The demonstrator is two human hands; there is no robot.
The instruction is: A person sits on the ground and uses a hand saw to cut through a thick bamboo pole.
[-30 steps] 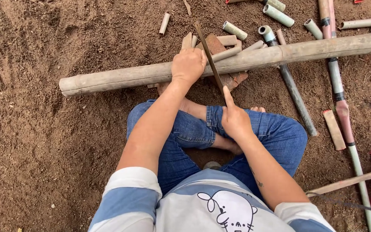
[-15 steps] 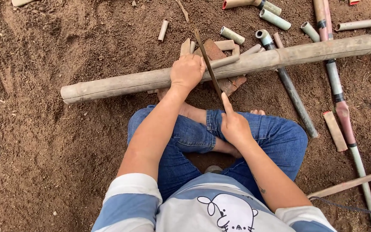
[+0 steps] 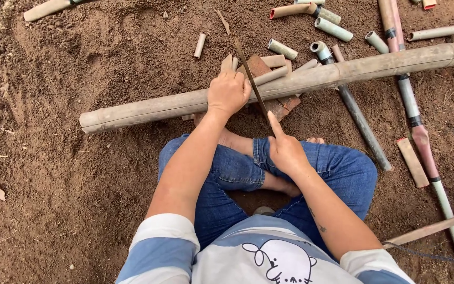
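Seated cross-legged on bare soil (image 3: 53,173), we saw through a long bamboo pole (image 3: 148,108) that lies across our front, just beyond our knees. Our left hand (image 3: 228,92) is clamped over the top of the pole, fingers curled down its far side, pinning it against a brick (image 3: 269,102) underneath. Our right hand (image 3: 286,150) grips the handle of a thin saw (image 3: 250,79), forefinger stretched along its back, the blade slanting up and away to cross the pole just beside the left hand.

The blade meets the pole right where the brick supports it, which in our judgement is the sound place to cut: the pole cannot sag and pinch the blade. To do this well, we should keep the left hand pressing straight down so the round pole does not roll, and keep its fingers off the blade's line, since they sit very close to it. Long, light strokes, guided by that forefinger, ought to hold the cut square.

Short cut tubes (image 3: 282,49) lie scattered on the soil beyond the pole, and thinner canes (image 3: 361,121) pass under its right end, so a freed piece may drop among them.
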